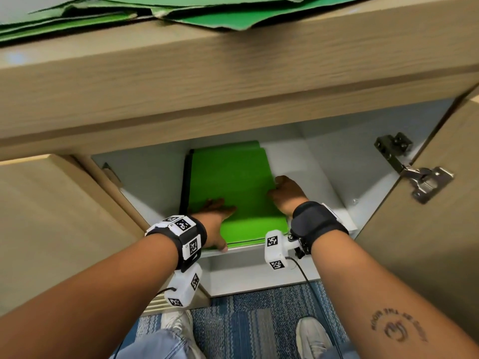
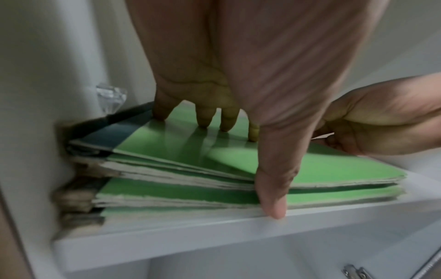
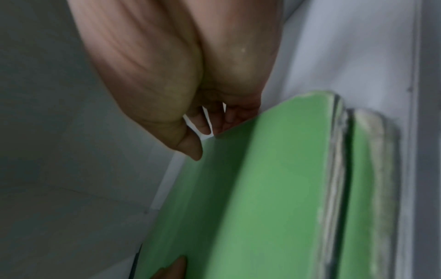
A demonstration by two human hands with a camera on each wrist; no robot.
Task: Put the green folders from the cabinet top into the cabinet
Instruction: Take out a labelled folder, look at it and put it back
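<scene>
The stack of green folders [image 1: 238,193] lies flat on the white upper shelf [image 2: 214,232] inside the open cabinet [image 1: 337,161], its dark spine edges toward the left inner wall. In the left wrist view the stack consists of several folders with worn, pale edges, the upper ones fanned slightly apart.

The left hand [image 1: 215,216] rests palm-down on the top folder near the front left corner. Its fingers [image 2: 226,120] are extended and spread, tips pressing on the green cover; the thumb [image 2: 272,196] reaches down over the front edge of the stack to the shelf lip. The hand is wide and grips nothing.

The right hand [image 1: 287,193] sits at the right edge of the stack, about midway along its length. Its fingers [image 3: 224,120] are curled against that edge, thumb [image 3: 190,149] just beside the top cover. Whether the fingers wrap under the folder edge cannot be told.

More green folders [image 1: 155,14] remain on the counter top of the cabinet, overlapping loosely, one corner overhanging the front edge.

The right cabinet door [image 1: 427,229] stands open, its metal hinge [image 1: 414,172] exposed. Blue patterned carpet [image 1: 254,320] and white shoes [image 1: 311,338] show below.
</scene>
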